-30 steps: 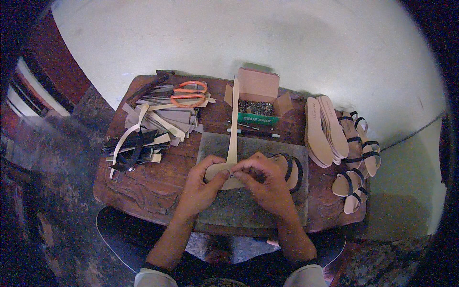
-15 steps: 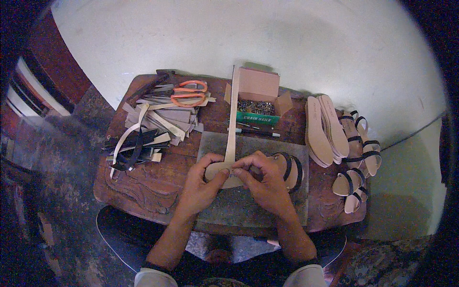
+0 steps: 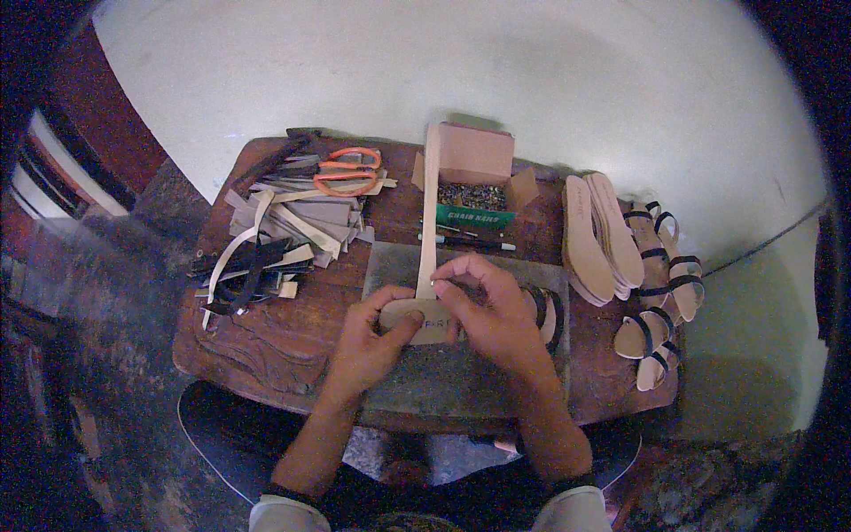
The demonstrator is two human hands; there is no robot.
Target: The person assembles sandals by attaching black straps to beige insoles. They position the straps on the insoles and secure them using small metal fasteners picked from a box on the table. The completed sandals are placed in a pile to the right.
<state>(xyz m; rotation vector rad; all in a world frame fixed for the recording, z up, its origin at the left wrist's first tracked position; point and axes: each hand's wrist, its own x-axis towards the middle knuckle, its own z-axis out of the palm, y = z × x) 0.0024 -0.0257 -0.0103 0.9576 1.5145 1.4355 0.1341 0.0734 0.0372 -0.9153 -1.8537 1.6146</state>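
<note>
Clock read from the sole piece, 12 toward the wall (image 3: 355,71).

Beige sole piece (image 3: 434,310), dark marks on its face, lies crosswise over a grey mat (image 3: 408,381) at the near side of the wooden worktop (image 3: 284,346). Left hand (image 3: 372,337) at 8: grip closed on the sole's left end, thumb on top, fingers round the far edge. Long pale strap (image 3: 429,213) runs from the sole's far edge out to 12. Right hand (image 3: 487,310) at 3: grip narrow, thumb and forefinger tips close together at the strap's lower right edge; picture grainy here, so cannot tell whether they pinch the strap or something small.

At 1, open carton (image 3: 476,215), green front, flaps spread, filled with small nails. Dark pen (image 3: 470,242) with a white end just nearer. At 11, orange-handled scissors (image 3: 347,184) on a heap of grey strips (image 3: 301,222); the heap spreads to 10. Black strips (image 3: 292,257) between 9 and 10.

At 3, partly behind the right hand, a black-strapped sandal (image 3: 553,319). At 2, stacked beige insoles (image 3: 589,239). Beyond, between 2 and 3, more strapped sandals (image 3: 685,282).
</note>
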